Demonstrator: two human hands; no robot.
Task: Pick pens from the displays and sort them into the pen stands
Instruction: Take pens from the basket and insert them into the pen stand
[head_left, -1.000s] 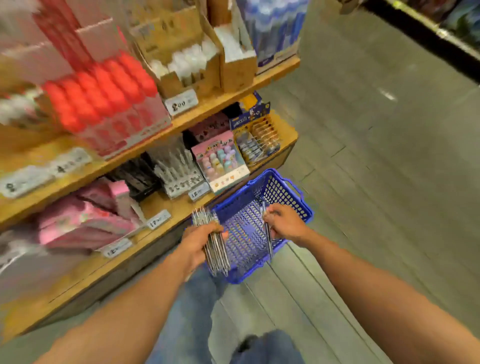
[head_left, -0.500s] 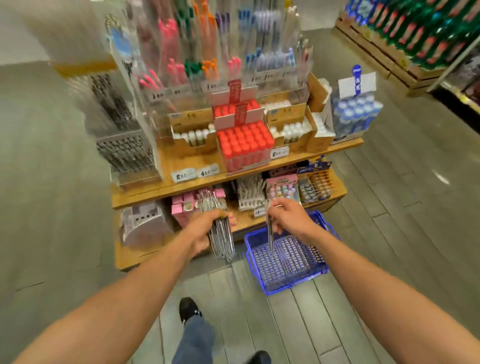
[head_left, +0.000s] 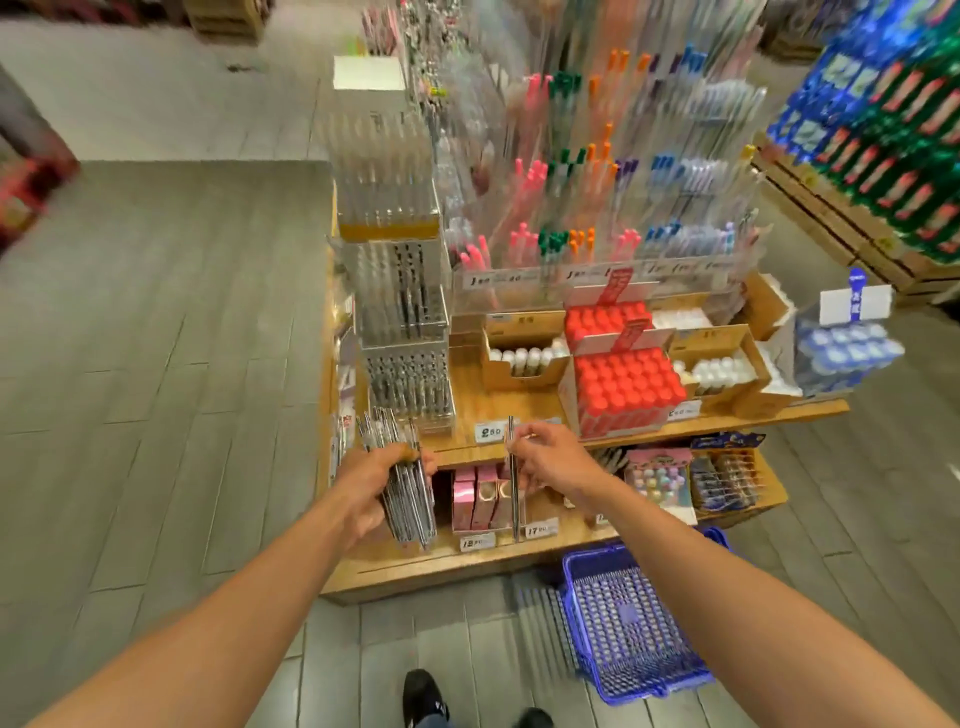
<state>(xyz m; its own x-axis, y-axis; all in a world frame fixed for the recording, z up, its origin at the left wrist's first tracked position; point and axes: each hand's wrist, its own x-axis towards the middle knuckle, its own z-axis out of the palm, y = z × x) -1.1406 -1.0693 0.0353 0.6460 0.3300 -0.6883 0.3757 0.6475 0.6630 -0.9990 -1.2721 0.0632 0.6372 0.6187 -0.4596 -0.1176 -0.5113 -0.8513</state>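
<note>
We stand before a wooden display shelf (head_left: 498, 410) with a smooth, honey-toned surface, stepped in two tiers above a grey plank floor (head_left: 156, 364). Our left hand (head_left: 371, 486) is clenched around a thick bundle of pens (head_left: 402, 478), slim silvery rods with a metallic sheen, fanned slightly and pointing up toward the clear pen stands (head_left: 408, 358). The fingers wrap the bundle near its middle, thumb side toward the shelf. Our right hand (head_left: 553, 460) pinches a single pen (head_left: 512, 478), a thin grey stick held nearly upright in front of the lower tier; the fingers are curled and closed on its upper part, while its lower end hangs past a row of pink boxes (head_left: 480, 493).

The pen stands are transparent rectangular blocks, stacked one above another at the left end of the upper tier and packed with dark and silvery pens standing upright. To their right rises a tall clear rack (head_left: 597, 208) with pink, green, orange and blue pens, blurred. Below it sit cardboard trays of white-capped tubes (head_left: 522, 358) and a carton of round red caps (head_left: 626, 384). A blue plastic mesh basket (head_left: 631, 623) rests on the floor below the shelf, under our right forearm.
</note>
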